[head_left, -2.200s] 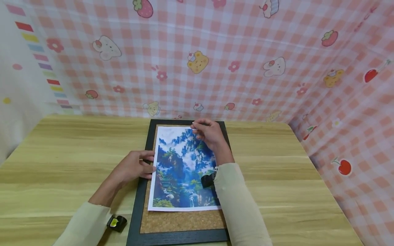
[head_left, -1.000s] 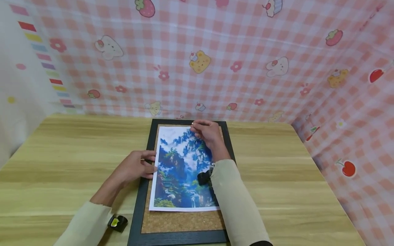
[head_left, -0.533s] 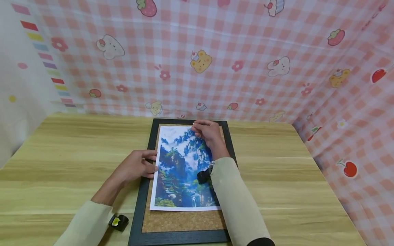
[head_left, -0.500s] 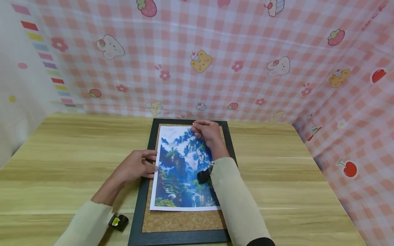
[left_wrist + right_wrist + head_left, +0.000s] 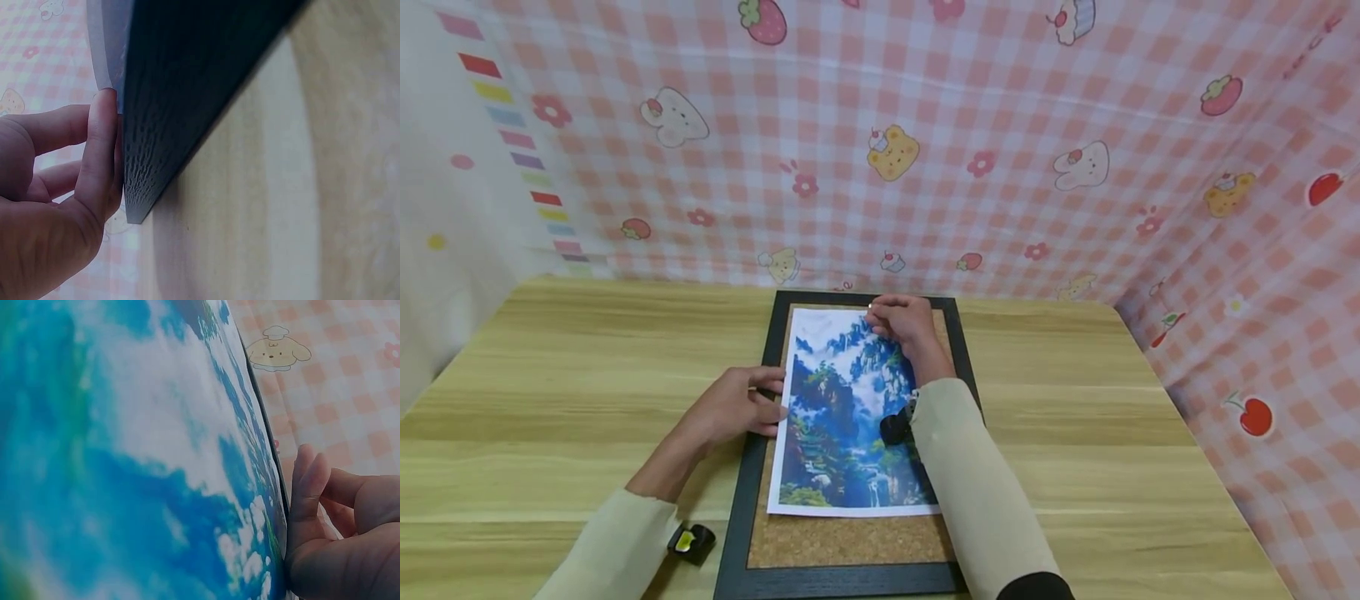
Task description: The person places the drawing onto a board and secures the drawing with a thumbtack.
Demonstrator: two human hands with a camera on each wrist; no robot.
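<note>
A print of blue misty mountains [image 5: 827, 400] lies on a cork board [image 5: 850, 542] inside a black frame [image 5: 850, 581]. At the print's left edge is my left hand [image 5: 726, 408], its thumb and fingers loosely spread and touching the paper and frame. My right hand [image 5: 906, 323] is at the print's upper edge, thumb and index finger pinched together. A tiny white thing [image 5: 870, 306] shows at those fingertips, too small to identify. In the right wrist view the fingertips [image 5: 314, 475] meet beside the print's edge, and whatever they pinch is hidden. The right forearm covers the print's lower right.
The board lies on a light wooden table [image 5: 1097, 450]. Pink checked cloth [image 5: 820, 142] hangs behind and at the right. A black wrist camera [image 5: 692, 543] sits by the left sleeve, another black camera [image 5: 895, 427] by the right wrist, over the print.
The head view has shifted slightly. My right hand and forearm have moved a little left relative to the board. The left hand and print stay in place.
</note>
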